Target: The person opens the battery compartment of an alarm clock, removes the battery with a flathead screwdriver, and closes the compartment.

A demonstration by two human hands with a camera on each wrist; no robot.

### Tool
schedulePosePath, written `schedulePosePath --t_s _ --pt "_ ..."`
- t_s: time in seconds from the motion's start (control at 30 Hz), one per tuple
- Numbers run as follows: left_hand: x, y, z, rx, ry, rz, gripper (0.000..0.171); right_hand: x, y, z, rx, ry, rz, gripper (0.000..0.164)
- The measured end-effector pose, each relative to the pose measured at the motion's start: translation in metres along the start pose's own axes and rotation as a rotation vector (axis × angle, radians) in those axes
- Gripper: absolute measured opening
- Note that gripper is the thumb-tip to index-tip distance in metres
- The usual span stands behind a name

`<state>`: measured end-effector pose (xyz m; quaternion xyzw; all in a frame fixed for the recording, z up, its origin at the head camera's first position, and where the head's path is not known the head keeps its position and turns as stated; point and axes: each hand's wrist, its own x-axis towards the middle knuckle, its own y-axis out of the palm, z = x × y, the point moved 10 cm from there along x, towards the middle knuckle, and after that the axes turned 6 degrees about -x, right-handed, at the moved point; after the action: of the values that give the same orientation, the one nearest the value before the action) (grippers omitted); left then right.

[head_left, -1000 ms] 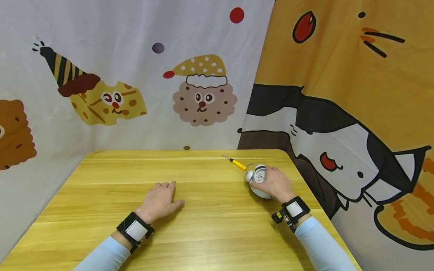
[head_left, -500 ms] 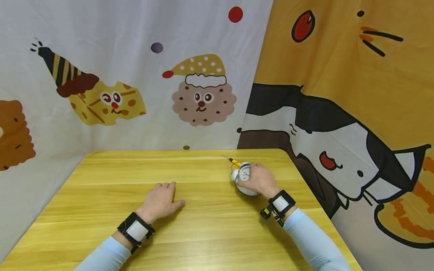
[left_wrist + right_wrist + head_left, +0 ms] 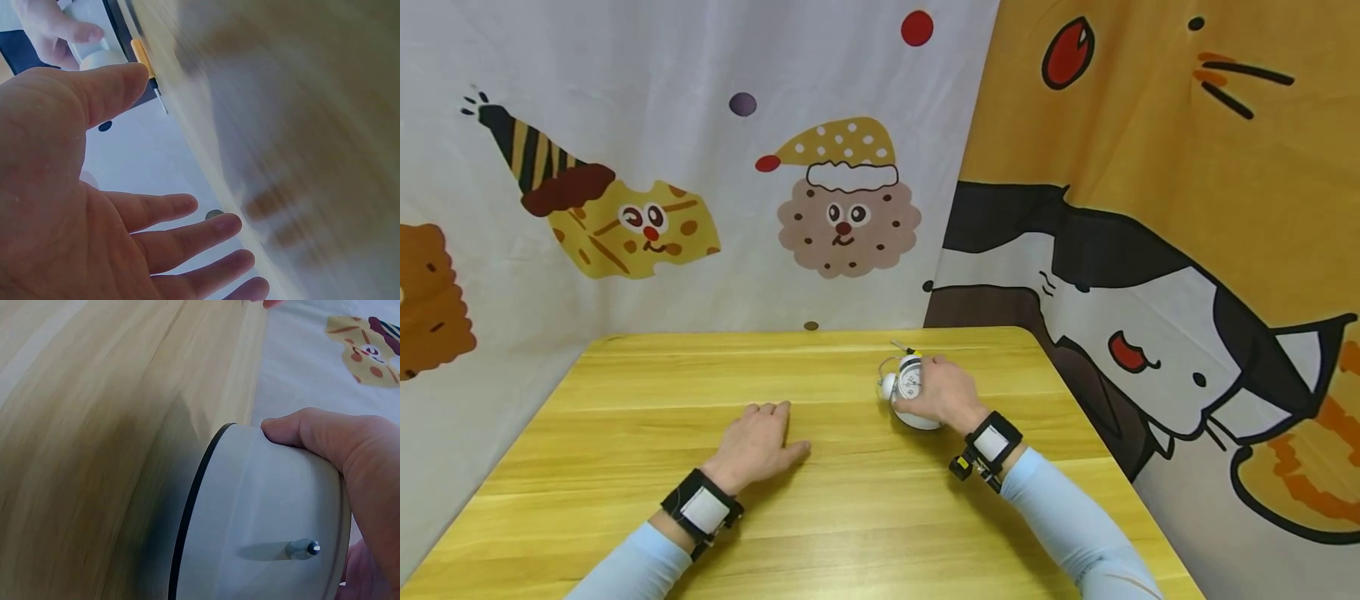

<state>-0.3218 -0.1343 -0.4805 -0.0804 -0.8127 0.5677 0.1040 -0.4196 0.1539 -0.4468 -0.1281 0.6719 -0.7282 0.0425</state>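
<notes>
Well, my right hand [image 3: 946, 392] grips the white clock [image 3: 262, 500] round its side above the table [image 3: 820, 517] — probably light, hard and slippery, best held there — while my left hand [image 3: 752, 446] stretches empty fingers.

On a table [image 3: 820, 533], we find an alarm clock [image 3: 908, 385] right of centre, in the grip of the right hand [image 3: 946, 393] at its right side (whether its base meets the tabletop, we cannot tell). Just behind the clock, toward the far edge, lies a screwdriver [image 3: 899, 345], partly hidden from us. The left hand [image 3: 751, 446] is over the tabletop, left of the clock, nearer us and well apart from it. Behind the table we see a wall cloth [image 3: 662, 67], its cheese figure [image 3: 632, 237] left of its cookie figure [image 3: 848, 229]; a second cloth [image 3: 1150, 150] hangs at the right.
</notes>
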Motion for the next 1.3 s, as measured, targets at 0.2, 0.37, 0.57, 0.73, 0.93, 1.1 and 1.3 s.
schedulePosePath --t_s 0.2,0.37,0.57,0.73,0.93,1.1,1.3 --pt "0.003 0.002 -0.002 -0.011 -0.009 0.014 0.082 0.003 0.006 0.021 0.008 -0.025 0.036 0.091" --pt "0.004 0.003 -0.005 -0.021 -0.006 0.024 0.081 0.004 0.011 0.035 0.036 -0.032 0.056 0.086" --pt "0.007 0.003 -0.012 -0.035 0.003 0.037 0.081 0.004 0.012 0.055 0.055 -0.048 0.071 0.085" --pt "0.009 0.008 -0.018 -0.059 0.011 0.061 0.083 0.006 0.013 0.065 0.051 -0.034 0.098 0.083" --pt "0.01 0.009 -0.022 -0.07 0.021 0.067 0.083 0.009 0.015 0.077 0.006 -0.009 0.105 0.085" --pt "0.013 0.011 -0.025 -0.078 0.025 0.075 0.082 0.009 0.02 0.08 -0.024 0.014 0.104 0.085" --pt "0.014 0.012 -0.027 -0.085 0.029 0.076 0.082 0.01 0.024 0.082 -0.033 0.031 0.104 0.086"
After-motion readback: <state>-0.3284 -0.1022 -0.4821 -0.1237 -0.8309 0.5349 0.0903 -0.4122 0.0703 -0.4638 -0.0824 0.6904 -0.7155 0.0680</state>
